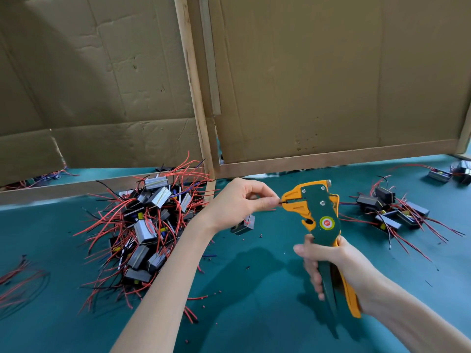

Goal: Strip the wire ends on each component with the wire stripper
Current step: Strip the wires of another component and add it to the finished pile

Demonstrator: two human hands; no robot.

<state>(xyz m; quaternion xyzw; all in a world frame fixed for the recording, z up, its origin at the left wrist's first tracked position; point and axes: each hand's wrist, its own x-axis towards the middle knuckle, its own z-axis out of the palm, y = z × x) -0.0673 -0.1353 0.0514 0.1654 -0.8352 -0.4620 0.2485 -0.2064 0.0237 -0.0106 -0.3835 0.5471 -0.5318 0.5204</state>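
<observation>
Far left there are some loose red wires (17, 276) lying on the green bench (254, 322), then the big tangled pile of components (147, 225) that I'm guessing is waiting to be done; that tangle is looking like trouble number one, since pulling one unit out could be dragging others along and kinking their leads; moving right, the left hand (239, 200) is pinching a thin wire end (279, 202) between thumb and finger and feeding it into the nose of the wire stripper (316, 212), with the component (243, 225) it seems to belong to sitting just below the hand, dangling or resting on the bench, I can't tell which; the fingertips (270, 200) are sitting right beside the jaws, so a careless squeeze could be nipping skin; if the component is hanging, its weight could be tugging the wire crooked or out, giving a ragged strip; pushing in too deep would be taking off too much insulation or nicking strands; the right hand (328, 266) is wrapped around both handles, holding the tool upright above the bench, though how hard it's squeezing I can't tell; further right a smaller pile (392, 210) is sitting well apart, probably the finished ones, and a unit tossed the wrong way could be getting mixed in with the undone lot.
</observation>
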